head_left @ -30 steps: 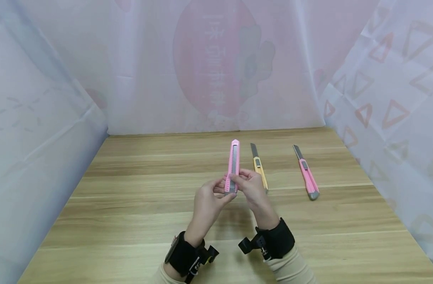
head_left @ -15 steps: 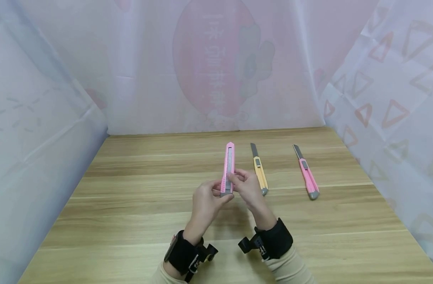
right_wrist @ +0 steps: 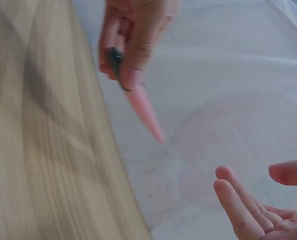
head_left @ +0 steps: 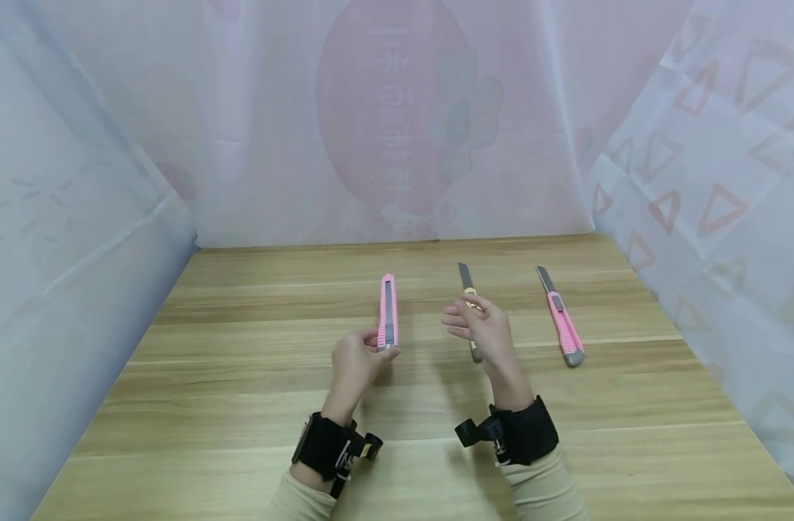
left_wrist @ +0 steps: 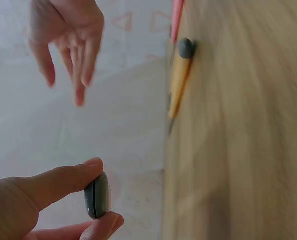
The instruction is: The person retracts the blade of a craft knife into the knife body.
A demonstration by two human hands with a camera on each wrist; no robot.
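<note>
Holding up a pink knife (head_left: 387,311) by its grey end, pinched between thumb and fingers of the left hand (head_left: 353,365), a little above the wooden table (head_left: 240,376), with no blade sticking out. Nothing in the right hand (head_left: 480,329), fingers loose and spread apart, hanging just over the yellow knife (head_left: 466,286), with another pink knife (head_left: 562,322) lying further to the right, both with blades out. Looks like done with the closed one, so probably time to lay it down softly, then pick up the yellow one by its handle, away from the sharp tip.
</note>
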